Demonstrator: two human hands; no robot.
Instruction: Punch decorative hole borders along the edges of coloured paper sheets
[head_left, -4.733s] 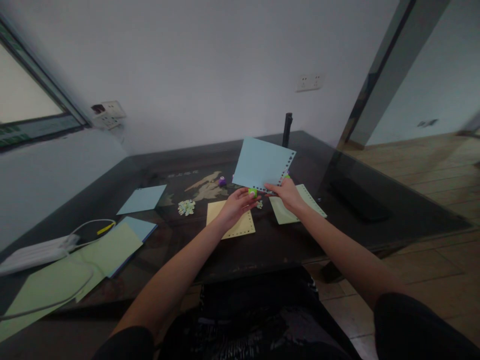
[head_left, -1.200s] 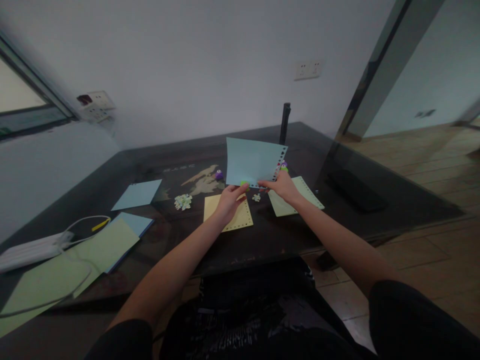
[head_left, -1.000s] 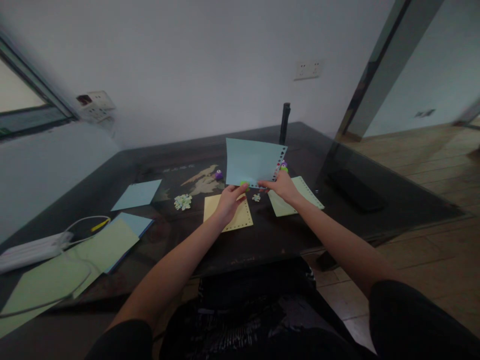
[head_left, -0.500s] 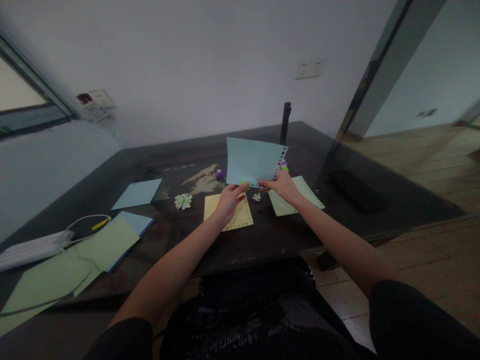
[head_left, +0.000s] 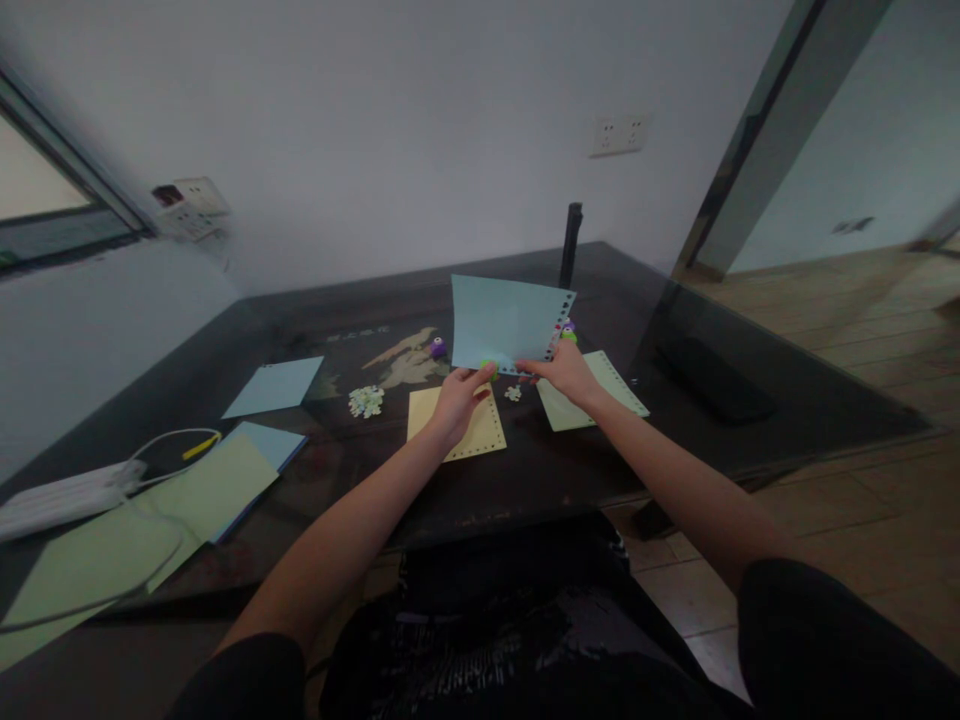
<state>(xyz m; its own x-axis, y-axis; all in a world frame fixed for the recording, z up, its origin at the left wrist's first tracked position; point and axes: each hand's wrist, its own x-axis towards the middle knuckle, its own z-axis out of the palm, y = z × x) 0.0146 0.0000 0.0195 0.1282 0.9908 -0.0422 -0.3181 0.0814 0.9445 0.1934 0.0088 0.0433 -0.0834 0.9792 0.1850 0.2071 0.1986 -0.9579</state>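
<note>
A light blue sheet of paper (head_left: 506,320) is held up tilted above the table, small holes lining its right and lower edges. My left hand (head_left: 459,400) is closed around a small green paper punch (head_left: 489,369) at the sheet's lower edge. At the lower right corner, my right hand (head_left: 564,372) pinches the paper. Beneath my left hand lies a yellow sheet (head_left: 471,435) with holes along its edges. A pale green holed sheet (head_left: 598,392) rests partly under my right forearm. Green and purple punches (head_left: 569,331) stand behind my right hand, partly hidden.
A purple punch (head_left: 438,348) and a heap of small pale pieces (head_left: 366,401) sit left of my hands. A smaller heap (head_left: 513,394) lies between them. Farther left are a blue sheet (head_left: 275,387), stacked paper (head_left: 217,485) and a white power strip (head_left: 64,500). A dark flat object (head_left: 716,382) lies right.
Almost nothing differs. The blue sheet's left side has shifted very slightly left; both hands keep their places and holds.
</note>
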